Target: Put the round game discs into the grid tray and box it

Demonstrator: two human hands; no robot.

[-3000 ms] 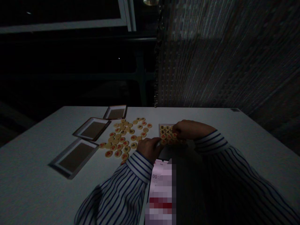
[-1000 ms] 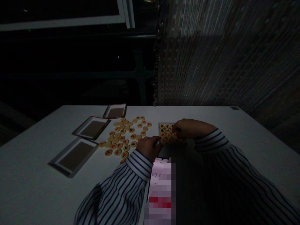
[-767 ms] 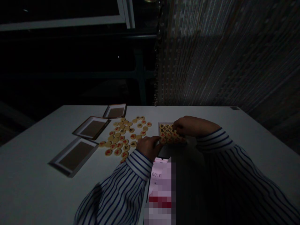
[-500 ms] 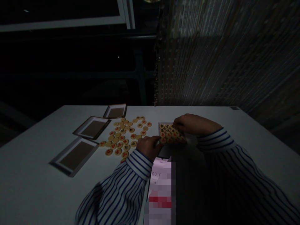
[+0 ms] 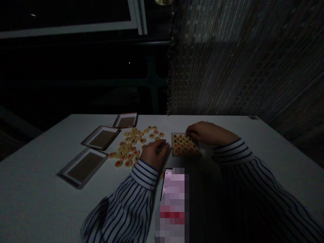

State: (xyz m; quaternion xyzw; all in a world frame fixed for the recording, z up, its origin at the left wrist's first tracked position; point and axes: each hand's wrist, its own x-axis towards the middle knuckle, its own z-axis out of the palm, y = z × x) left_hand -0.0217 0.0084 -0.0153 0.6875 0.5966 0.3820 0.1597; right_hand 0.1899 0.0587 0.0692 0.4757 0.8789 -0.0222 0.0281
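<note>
A small open box [image 5: 172, 148] holds rows of round Chinese chess pieces [image 5: 181, 146] with red and black characters. My right hand [image 5: 209, 132] is over the box's back right corner, its bent fingers pressed together and pointing down onto the pieces. What its fingertips hold, if anything, is hidden. Left of the box, my left hand [image 5: 155, 155] is apart from it, thumb and fingers spread with a gap between them. Loose Chinese chess pieces [image 5: 128, 163] lie scattered beside and partly behind this hand, some face up, others showing plain wood.
Three shallow open trays or lids, a near one [image 5: 98, 162], a middle one [image 5: 85, 141] and a far one [image 5: 137, 118], lie left on the white table [image 5: 37, 189]. A lit phone [image 5: 165, 189] lies in front of me. A bead curtain [image 5: 215, 67] hangs behind the table.
My left hand has moved left, off the box's front left corner, and its fingers are now apart. My right hand stays at the box's back right corner, shifted only slightly.
</note>
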